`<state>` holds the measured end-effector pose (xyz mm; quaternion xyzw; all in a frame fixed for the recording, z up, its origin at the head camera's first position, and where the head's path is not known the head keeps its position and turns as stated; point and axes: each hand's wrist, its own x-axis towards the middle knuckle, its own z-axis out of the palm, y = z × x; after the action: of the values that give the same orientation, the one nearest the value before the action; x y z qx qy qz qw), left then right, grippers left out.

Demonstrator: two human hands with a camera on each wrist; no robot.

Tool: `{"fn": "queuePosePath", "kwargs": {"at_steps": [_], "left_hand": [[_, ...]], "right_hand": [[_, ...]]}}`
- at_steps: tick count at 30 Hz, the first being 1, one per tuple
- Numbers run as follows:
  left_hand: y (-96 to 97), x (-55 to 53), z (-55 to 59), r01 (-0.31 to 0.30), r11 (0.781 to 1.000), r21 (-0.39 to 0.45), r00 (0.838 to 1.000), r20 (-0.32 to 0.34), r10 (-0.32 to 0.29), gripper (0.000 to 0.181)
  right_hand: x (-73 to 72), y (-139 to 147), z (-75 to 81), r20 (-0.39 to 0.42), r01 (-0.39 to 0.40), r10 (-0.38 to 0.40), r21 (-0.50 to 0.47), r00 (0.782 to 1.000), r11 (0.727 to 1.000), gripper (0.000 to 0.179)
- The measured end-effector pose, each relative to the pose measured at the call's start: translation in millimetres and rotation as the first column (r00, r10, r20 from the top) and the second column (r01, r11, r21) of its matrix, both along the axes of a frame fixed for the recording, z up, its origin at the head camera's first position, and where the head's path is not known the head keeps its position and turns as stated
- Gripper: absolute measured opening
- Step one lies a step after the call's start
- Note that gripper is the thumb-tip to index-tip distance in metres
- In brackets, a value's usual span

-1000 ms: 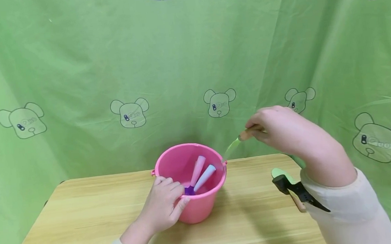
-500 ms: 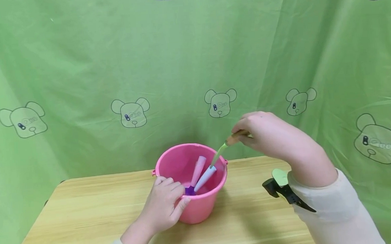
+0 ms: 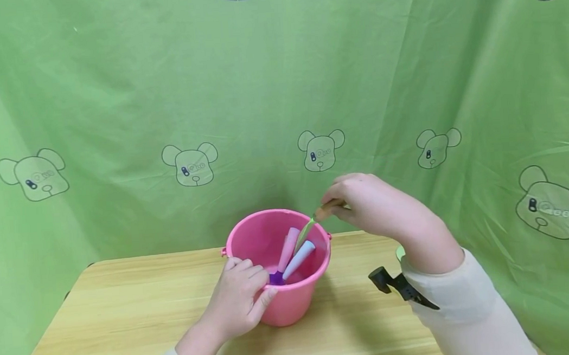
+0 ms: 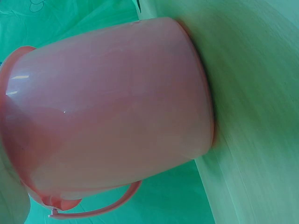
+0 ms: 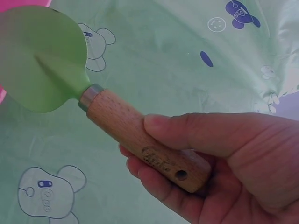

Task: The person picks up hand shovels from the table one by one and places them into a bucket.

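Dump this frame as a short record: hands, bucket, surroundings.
left hand: grips pink bucket at near rim
right hand: holds green trowel by wooden handle, blade angled down over bucket opening
bucket contents: pink handle, light-blue handle, purple piece; rest hidden
bucket stands on: wooden table
by right sleeve: green item, mostly hidden
backdrop: green curtain, bear-head prints

The bucket point(image 3: 289, 303) is coloured pink, the trowel point(image 5: 46, 60) green with a wood-brown grip point(image 5: 128, 123). One handle point(image 3: 287, 250) is tinted pink, a second handle point(image 3: 298, 259) light blue. The green curtain point(image 3: 254, 81) is printed with outlined bear heads point(image 3: 321, 152), the bench point(image 3: 126, 301) grained pale yellow.
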<state>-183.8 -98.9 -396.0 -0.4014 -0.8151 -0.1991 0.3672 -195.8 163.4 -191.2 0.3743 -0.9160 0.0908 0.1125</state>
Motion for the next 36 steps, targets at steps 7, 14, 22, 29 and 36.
{"fn": "queuePosePath", "kwargs": {"at_steps": [7, 14, 22, 29, 36], "left_hand": [[-0.2, 0.1, -0.3, -0.001, 1.000, 0.002, 1.000, 0.003, 0.001, 0.033], [-0.4, -0.3, -0.2, -0.004, 1.000, -0.002, 1.000, 0.002, 0.004, 0.033], [-0.2, -0.6, -1.4, -0.007, 1.000, -0.010, 1.000, 0.002, 0.007, 0.033], [-0.1, -0.4, -1.4, -0.011, 1.000, -0.003, 1.000, -0.006, 0.011, 0.034], [1.0, 0.1, -0.3, -0.005, 1.000, -0.007, 1.000, -0.005, 0.005, 0.034]], "right_hand": [[-9.2, -5.8, -11.9, 0.011, -0.006, 0.006, 0.001, 1.000, 1.000, 0.012], [-16.0, -14.2, -22.9, 0.022, -0.042, 0.042, -0.015, 0.999, 0.999, 0.010], [-20.1, -23.1, -35.6, 0.097, -0.031, 0.033, -0.027, 0.995, 0.999, 0.012], [-25.9, -31.9, -46.3, 0.142, -0.054, 0.061, -0.053, 0.988, 0.997, 0.008], [-30.5, -39.2, -56.7, 0.183, -0.061, 0.068, -0.041, 0.981, 0.997, 0.010]]}}
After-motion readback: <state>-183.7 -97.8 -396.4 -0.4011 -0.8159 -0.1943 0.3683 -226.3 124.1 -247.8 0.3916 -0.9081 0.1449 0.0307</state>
